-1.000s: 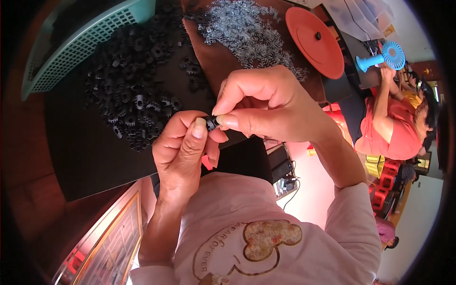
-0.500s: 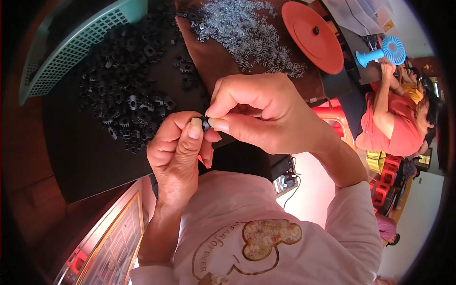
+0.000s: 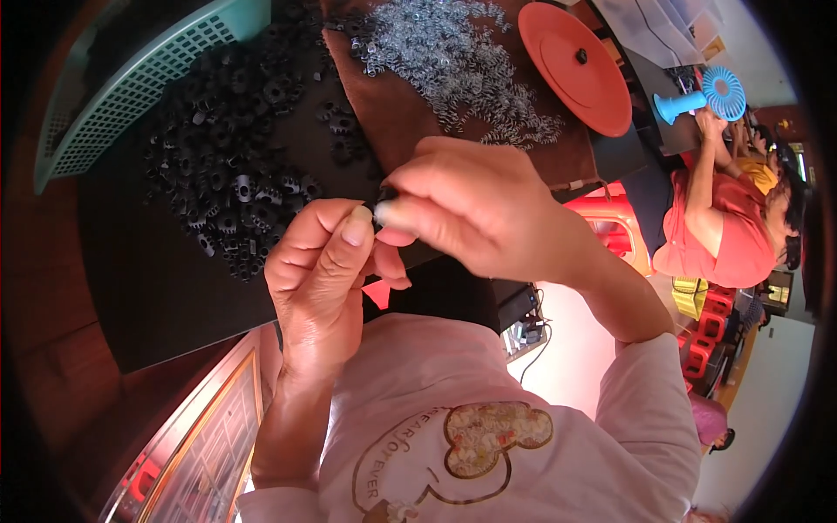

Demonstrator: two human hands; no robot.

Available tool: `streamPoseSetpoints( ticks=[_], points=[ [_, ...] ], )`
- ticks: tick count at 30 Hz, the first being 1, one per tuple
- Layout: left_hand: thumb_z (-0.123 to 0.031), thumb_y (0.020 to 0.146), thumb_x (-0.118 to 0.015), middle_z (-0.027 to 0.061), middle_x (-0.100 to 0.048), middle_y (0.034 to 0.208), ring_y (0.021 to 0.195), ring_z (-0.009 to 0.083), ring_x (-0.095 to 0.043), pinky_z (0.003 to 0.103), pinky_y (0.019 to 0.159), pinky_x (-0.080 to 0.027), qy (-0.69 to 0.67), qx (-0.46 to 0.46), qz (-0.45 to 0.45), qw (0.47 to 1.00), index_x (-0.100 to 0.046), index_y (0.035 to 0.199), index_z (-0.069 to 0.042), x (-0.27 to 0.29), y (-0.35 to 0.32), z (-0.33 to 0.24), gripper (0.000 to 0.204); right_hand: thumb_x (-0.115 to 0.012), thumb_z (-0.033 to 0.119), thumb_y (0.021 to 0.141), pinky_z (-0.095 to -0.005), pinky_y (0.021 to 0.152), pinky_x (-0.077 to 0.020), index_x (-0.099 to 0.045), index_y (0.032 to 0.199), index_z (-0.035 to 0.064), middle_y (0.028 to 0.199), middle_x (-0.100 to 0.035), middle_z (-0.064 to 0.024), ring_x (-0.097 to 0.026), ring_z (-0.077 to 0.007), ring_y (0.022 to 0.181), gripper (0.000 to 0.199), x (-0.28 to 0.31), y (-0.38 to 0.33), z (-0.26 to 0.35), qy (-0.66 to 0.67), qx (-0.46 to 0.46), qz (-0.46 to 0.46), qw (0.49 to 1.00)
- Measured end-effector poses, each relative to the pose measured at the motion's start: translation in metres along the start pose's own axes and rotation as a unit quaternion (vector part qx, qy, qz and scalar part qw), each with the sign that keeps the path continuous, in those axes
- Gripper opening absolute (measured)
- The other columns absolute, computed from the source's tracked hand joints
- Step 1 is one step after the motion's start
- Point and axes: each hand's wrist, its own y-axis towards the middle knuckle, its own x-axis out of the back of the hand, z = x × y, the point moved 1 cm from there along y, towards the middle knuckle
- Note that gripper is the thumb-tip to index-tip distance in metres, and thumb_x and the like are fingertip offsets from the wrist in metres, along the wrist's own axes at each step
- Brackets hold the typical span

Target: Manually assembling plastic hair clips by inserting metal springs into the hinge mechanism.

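Close together above the table's near edge, both my hands are pinched at one small black plastic piece (image 3: 387, 193). My right hand (image 3: 493, 209) grips it between thumb and forefinger, and blur and fingers cover most of it. My left hand (image 3: 321, 266) is closed, thumb against forefinger, touching the piece's lower left side. A large heap of small black plastic clip parts (image 3: 235, 148) with toothed edges lies beyond my left hand. Past my right hand, a pile of small metal springs (image 3: 453, 65) spreads over a brown cloth (image 3: 370, 113).
A green perforated basket (image 3: 148, 87) stands tilted at the far left. Beside the springs lies a round orange lid (image 3: 575, 83) with a black knob. Farther right are a blue fan (image 3: 719, 91), a red stool (image 3: 615, 227) and a seated person in a red shirt (image 3: 719, 213).
My right hand has turned, its fingers tipping over the black piece and moving slightly left. The left hand's lower fingers have loosened a little. The heaps have not moved.
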Motion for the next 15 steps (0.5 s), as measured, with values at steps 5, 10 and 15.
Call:
streamPoseSetpoints(
  ticks=[5,10,15],
  points=[
    [-0.015,0.097,-0.06,0.0043,-0.066,0.083,0.066,0.0074,-0.056,0.023,0.065,-0.049,-0.008,-0.01,-0.028,1.0,-0.066,0.101,0.003,0.002,0.0,0.0,0.02,-0.079,0.033,0.072,-0.0295,0.043,-0.0441,-0.053,0.079,0.0054,0.072,-0.05,-0.003,-0.058,-0.018,0.059,0.038,-0.001,0.003,0.007,-0.184,0.084,-0.025,0.979],
    [-0.007,0.095,-0.057,0.0033,-0.063,0.091,0.082,0.0097,-0.058,0.026,0.08,-0.049,-0.031,0.022,-0.005,0.999,-0.065,0.105,0.005,0.011,-0.001,-0.001,0.017,-0.078,0.029,0.067,-0.0269,0.042,-0.0424,-0.056,0.079,0.0051,0.075,-0.046,-0.0033,-0.056,-0.0147,0.057,0.034,-0.001,0.003,0.007,-0.256,0.141,-0.021,0.956],
    [-0.009,0.096,-0.058,0.0028,-0.063,0.089,0.081,0.0087,-0.057,0.024,0.079,-0.047,0.016,-0.029,-0.004,0.999,-0.065,0.103,0.005,0.006,-0.004,0.006,0.017,-0.077,0.026,0.063,-0.0267,0.041,-0.0421,-0.058,0.078,0.0038,0.074,-0.045,-0.0032,-0.055,-0.0142,0.055,0.033,-0.004,0.001,0.008,-0.265,0.158,-0.026,0.951]
  ],
)
